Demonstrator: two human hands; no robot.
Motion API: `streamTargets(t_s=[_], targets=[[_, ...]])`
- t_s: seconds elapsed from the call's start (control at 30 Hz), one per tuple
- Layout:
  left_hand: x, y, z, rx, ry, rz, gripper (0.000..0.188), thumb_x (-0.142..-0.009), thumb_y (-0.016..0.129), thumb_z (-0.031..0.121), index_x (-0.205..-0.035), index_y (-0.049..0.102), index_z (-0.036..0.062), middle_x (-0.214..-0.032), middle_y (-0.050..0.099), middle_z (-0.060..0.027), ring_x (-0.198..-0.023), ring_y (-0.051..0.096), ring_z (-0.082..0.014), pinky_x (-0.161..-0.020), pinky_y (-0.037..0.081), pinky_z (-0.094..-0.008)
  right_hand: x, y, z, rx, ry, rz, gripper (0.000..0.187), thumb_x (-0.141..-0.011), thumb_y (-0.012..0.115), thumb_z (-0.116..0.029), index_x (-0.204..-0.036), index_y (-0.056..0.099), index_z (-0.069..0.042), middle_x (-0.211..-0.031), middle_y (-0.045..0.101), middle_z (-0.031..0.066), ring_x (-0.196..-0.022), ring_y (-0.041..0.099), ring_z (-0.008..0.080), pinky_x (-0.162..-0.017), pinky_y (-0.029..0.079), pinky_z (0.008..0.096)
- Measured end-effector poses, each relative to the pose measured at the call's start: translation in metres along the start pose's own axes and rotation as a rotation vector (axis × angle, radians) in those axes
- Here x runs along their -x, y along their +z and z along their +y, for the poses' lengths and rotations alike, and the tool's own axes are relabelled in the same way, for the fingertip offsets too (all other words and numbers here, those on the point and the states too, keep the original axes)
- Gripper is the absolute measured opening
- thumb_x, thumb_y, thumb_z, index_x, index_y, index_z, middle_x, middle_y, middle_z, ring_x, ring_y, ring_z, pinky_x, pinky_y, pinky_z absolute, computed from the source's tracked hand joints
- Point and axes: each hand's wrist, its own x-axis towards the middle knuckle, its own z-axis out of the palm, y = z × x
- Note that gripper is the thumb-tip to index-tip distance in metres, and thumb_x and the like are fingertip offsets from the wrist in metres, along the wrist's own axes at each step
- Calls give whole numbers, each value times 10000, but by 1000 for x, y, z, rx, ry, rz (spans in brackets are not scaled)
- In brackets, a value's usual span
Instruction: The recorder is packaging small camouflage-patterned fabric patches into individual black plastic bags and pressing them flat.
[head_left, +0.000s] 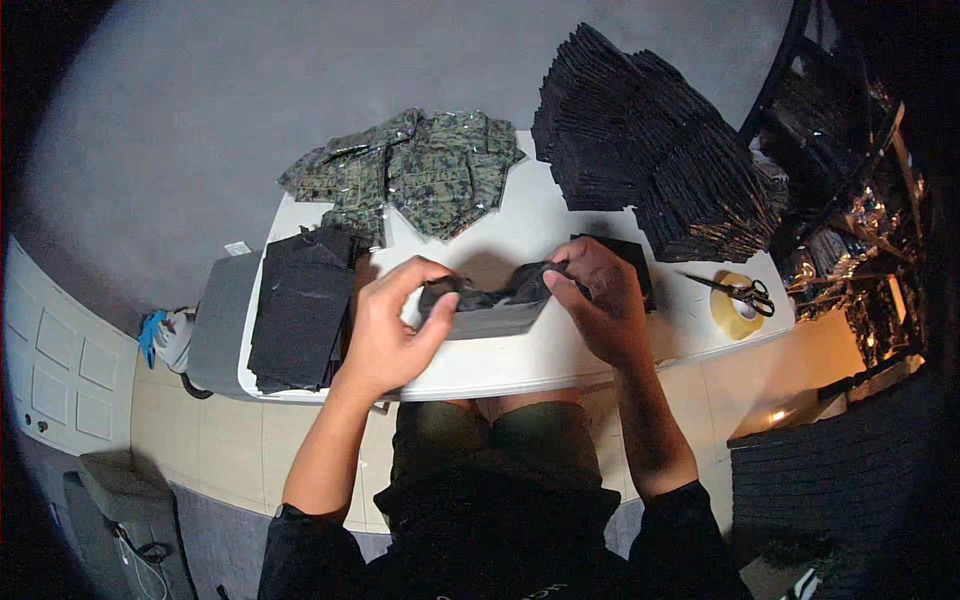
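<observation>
Both hands hold one black pouch (490,305) just above the white counter (560,350), near its front edge. The left hand (385,325) is closed on the pouch's left end, thumb under and fingers curled over the top. The right hand (600,300) is closed on the right end, fingertips pinching the crumpled black material at the pouch's mouth. What is inside the pouch cannot be told; its top looks bunched and dark.

On the counter's left lies one flat stack of black sheets (300,305), partly overhanging a grey surface (218,320) beside the counter. At the back lie two camouflage garments (415,170), each in a clear wrapper, overlapping one another. At the back right stands one tall, leaning pile of black pouches (650,140); its number is too great to count. Just behind the right hand a single black piece (625,255) lies flat. Near the right edge sits one roll of tape (735,310), with one pair of scissors (735,290) resting across it.

A dark rack (850,180) holding shiny wrapped goods stands right of the counter.
</observation>
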Motion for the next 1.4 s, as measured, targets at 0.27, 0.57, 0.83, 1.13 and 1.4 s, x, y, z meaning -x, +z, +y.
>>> streamTargets(t_s=[0.27,0.57,0.83,1.13,1.4], targets=[[-11,27,-11,220,-145,294,181,-1134,658,125,-1246,647,-17,-1017,672,-49,-963,578,-101,-879,487,-289,-9,17,19,-33,102,115,177,-1095,684,-102,-1245,622,-32,-981,646,20,-927,615,97,-908,498,266],[-13,31,-11,361,-217,346,109,-1171,600,101,-1194,641,3,-1021,686,-5,-953,572,-62,-875,480,-264,44,79,60,306,-3,440,296,-1140,644,-209,-918,603,-17,-715,588,172,-623,601,226,-596,457,425],[-16,26,-15,398,-188,323,142,-1175,592,110,-1230,643,-10,-1060,720,-16,-984,613,-68,-894,503,-263,18,47,50,-101,90,370,371,-1180,567,-301,-946,626,-20,-734,579,46,-671,568,133,-597,430,376],[-5,44,-14,393,-318,355,226,-1144,662,126,-1313,646,-23,-1079,751,-51,-942,638,-68,-866,524,-262,-32,59,16,-110,-31,558,397,-1200,578,-297,-908,617,-31,-745,474,-37,-713,409,69,-628,361,310],[42,68,-49,-54,-232,391,261,-1197,513,131,-1343,702,23,-637,556,-33,-583,536,-75,-571,428,-279,-29,49,13,-49,-19,560,403,-1215,547,-295,-948,657,-14,-753,477,-56,-717,394,64,-636,359,295]])
